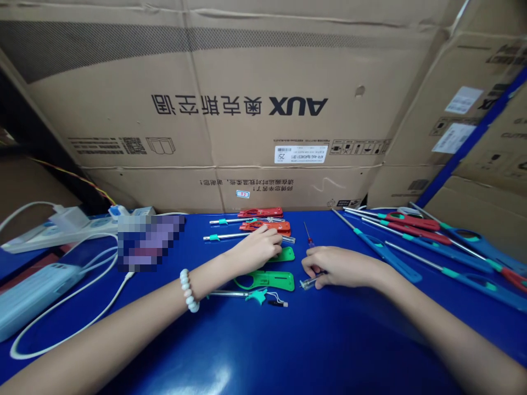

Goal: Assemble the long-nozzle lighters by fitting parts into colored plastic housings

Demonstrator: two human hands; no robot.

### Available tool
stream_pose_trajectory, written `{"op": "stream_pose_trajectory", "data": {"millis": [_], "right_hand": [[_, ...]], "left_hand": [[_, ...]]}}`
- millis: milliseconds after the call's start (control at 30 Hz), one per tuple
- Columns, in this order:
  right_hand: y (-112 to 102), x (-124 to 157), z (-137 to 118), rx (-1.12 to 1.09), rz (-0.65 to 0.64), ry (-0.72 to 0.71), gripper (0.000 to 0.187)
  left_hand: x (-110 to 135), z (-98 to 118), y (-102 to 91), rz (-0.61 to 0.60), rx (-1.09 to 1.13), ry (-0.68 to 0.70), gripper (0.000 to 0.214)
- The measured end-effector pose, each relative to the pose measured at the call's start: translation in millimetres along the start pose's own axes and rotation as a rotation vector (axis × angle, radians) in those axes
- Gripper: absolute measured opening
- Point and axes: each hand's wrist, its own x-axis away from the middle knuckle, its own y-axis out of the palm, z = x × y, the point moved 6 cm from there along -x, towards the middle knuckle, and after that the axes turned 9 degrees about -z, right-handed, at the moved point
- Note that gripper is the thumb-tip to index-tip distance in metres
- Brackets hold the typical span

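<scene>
Nearest, a bare left forearm (111, 340) with a pale round-bead bracelet (189, 292) leads to the left hand (259, 249), bent over a flat green plastic shell (287, 254) on the glossy blue table (247, 351); whether its hidden fingertips grip, I cannot tell. The right hand (319, 269) clasps a thin-shafted, red-handled tool (310, 241) and a small clear plastic piece (307, 283) beside a second green shell (267, 280).

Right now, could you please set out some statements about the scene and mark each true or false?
1. The bead bracelet is on the wrist of the left hand. True.
2. The left hand holds the red-handled screwdriver. False: the right hand holds the red-handled screwdriver.
3. The two green shells lie nearer the person than the two red shells. True.
4. The blue-handled tools lie left of both hands. False: the blue-handled tools lie to the right.
</scene>
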Motion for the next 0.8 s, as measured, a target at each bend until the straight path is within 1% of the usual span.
{"op": "stream_pose_trajectory", "data": {"millis": [167, 333, 500, 600, 667, 800], "right_hand": [[0, 0, 0, 0.001, -0.011, -0.004, 0.018], [0, -1, 0, -0.009, -0.019, -0.001, 0.017], [3, -2, 2, -0.021, -0.061, -0.001, 0.015], [4, -2, 3, -0.027, -0.056, -0.004, 0.015], [3, -2, 3, -0.032, -0.052, -0.002, 0.015], [1, 1, 2, -0.045, -0.061, 0.003, 0.015]], "left_hand": [[-3, 1, -0.5, 0.006, -0.068, 0.024, 0.018], [-6, 8, -0.7, 0.011, -0.125, 0.083, 0.017], [-6, 10, 0.5, 0.017, -0.120, 0.107, 0.014], [-6, 6, 1.4, 0.024, -0.071, 0.083, 0.011], [-6, 3, 0.3, 0.034, -0.015, 0.050, 0.014], [-5, -4, -8.1, 0.076, 0.150, -0.054, 0.017]]}}
